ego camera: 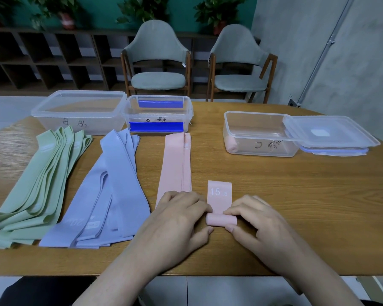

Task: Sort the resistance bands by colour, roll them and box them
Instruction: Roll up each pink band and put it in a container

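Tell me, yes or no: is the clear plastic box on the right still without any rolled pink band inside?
No: one rolled pink band already lies in the left end of the right-hand clear plastic box.

- The pink band (219,200) I am rolling lies near the table's front edge, its rolled end nearest me, the flat tail marked "15 LB" pointing away. My left hand (181,217) and right hand (254,219) pinch the roll from either side.
- Pink stack (177,164): flat strips, just left of it.
- Lilac bands (111,186): a loose fanned heap, further left.
- Green bands (42,173): fanned heap at far left.
- Right box (259,133): clear, open, one pink roll (231,145) inside at its left end.
- Middle box (157,113): clear, blue clips.
- Left box (80,111): clear, at the far left.
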Motion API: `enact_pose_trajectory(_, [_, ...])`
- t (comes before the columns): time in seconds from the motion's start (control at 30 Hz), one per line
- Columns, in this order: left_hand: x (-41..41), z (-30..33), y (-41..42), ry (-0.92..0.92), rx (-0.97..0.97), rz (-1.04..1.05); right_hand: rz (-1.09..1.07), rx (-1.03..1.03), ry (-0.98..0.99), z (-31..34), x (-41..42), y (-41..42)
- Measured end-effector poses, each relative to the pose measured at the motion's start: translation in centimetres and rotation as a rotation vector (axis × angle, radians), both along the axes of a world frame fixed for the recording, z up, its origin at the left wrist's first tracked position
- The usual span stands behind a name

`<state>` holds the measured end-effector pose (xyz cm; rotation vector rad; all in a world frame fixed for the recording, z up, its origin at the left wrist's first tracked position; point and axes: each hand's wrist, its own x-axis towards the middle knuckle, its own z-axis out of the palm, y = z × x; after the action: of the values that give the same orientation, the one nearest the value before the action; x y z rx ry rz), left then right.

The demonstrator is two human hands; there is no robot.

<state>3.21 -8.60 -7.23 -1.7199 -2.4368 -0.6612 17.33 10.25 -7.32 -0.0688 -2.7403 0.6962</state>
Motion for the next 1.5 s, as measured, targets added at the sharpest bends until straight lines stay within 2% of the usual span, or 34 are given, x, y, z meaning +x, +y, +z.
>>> enact_pose_trajectory(1.5, [0.17, 0.36, -0.02, 0.015, -0.009, 0.012, -0.009, -0.012, 0.016, -0.07, -0.01, 0.28])
